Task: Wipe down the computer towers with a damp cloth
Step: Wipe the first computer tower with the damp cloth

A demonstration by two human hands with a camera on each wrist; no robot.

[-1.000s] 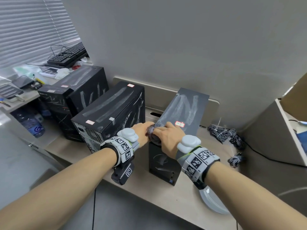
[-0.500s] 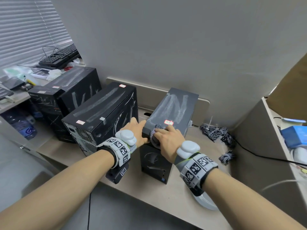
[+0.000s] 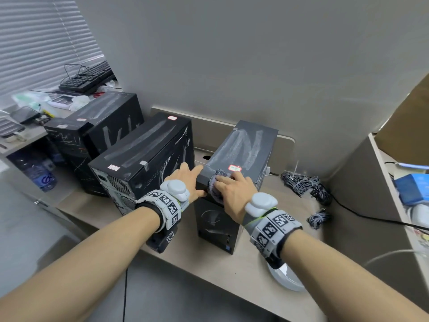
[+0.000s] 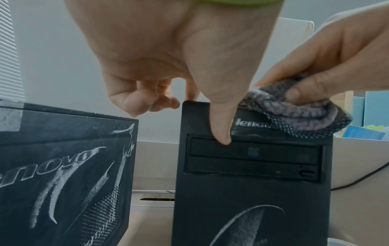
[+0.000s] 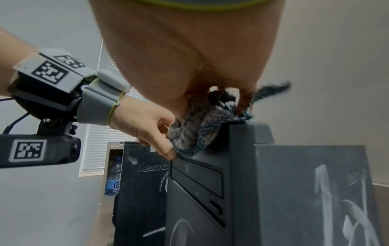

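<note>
gap: narrow, middle tower [image 3: 148, 156] | right tower [image 3: 246, 147] | right side: cables [image 3: 304, 184]

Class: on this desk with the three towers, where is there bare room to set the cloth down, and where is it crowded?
Bare desk lies along the near edge, in front of the right tower, and between that tower and the cable bundles. Crowded: the gap beside the middle tower is narrow, and the far left surface holds a keyboard and clutter.
</note>
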